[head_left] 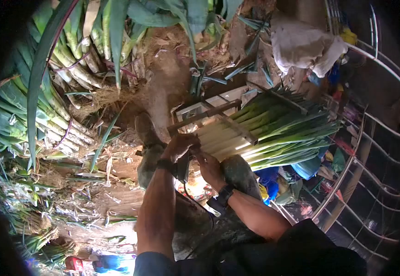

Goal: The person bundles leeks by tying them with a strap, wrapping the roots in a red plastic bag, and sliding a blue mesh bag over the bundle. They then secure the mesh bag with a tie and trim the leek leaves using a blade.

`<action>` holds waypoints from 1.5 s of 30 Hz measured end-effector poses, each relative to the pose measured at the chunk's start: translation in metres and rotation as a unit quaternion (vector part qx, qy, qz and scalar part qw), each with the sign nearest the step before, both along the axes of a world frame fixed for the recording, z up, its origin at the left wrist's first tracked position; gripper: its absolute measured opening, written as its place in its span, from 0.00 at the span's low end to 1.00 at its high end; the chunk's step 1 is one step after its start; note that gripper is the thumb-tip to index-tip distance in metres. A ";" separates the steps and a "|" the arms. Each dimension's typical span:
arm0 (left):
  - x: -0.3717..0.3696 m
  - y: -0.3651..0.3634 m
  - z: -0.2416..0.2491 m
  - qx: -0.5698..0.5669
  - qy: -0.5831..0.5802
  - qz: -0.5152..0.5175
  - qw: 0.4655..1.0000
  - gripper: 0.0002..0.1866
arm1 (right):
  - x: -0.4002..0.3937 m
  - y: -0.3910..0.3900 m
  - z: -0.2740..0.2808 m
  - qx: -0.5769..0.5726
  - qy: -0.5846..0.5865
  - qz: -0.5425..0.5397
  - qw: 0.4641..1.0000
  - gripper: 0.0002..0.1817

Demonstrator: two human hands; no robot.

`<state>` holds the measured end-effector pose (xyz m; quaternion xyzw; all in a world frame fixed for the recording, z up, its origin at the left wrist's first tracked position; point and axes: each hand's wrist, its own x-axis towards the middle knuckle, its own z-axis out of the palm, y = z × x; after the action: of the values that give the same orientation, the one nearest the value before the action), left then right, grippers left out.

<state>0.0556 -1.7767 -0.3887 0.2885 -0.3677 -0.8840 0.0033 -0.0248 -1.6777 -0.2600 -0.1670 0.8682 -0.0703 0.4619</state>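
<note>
Peeled green onions lie in a metal frame, white ends toward my hands and green leaves to the right. At the white ends, beside the frame's near corner, my left hand has its fingers closed. My right hand meets it fingertip to fingertip, also closed. Whatever is between the fingers is too small to make out. Each wrist wears a dark band or watch. My knees are on either side of the hands.
Unpeeled green onions with roots are heaped at the upper left. Peelings litter the soil floor. A white sack is at the upper right, above a metal rack and coloured bags. Smaller bundles lie at the lower left.
</note>
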 end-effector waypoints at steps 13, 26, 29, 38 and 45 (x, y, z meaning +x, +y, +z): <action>-0.026 0.017 -0.030 0.112 -0.008 -0.008 0.994 0.14 | -0.038 0.002 0.017 -0.039 -0.141 -0.185 0.972 0.17; -0.060 0.017 0.001 -0.414 -0.044 -0.187 0.890 0.05 | -0.051 -0.006 0.005 -0.100 -0.284 -0.526 0.795 0.07; -0.055 0.028 0.009 -0.419 -0.019 -0.119 0.900 0.05 | -0.054 -0.005 0.015 -0.097 -0.302 -0.538 0.781 0.05; -0.063 0.049 -0.036 -0.519 -0.124 -0.177 0.827 0.07 | -0.027 0.078 -0.020 -0.109 -0.127 -0.023 0.986 0.08; -0.075 0.066 -0.075 -0.421 -0.160 -0.299 0.841 0.09 | -0.029 0.071 -0.019 -0.095 -0.080 0.088 0.988 0.14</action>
<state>-0.0194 -1.7109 -0.4640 0.2726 -0.7683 -0.5438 -0.1990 -0.0541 -1.6068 -0.2792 -0.2802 0.7994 -0.1249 0.5166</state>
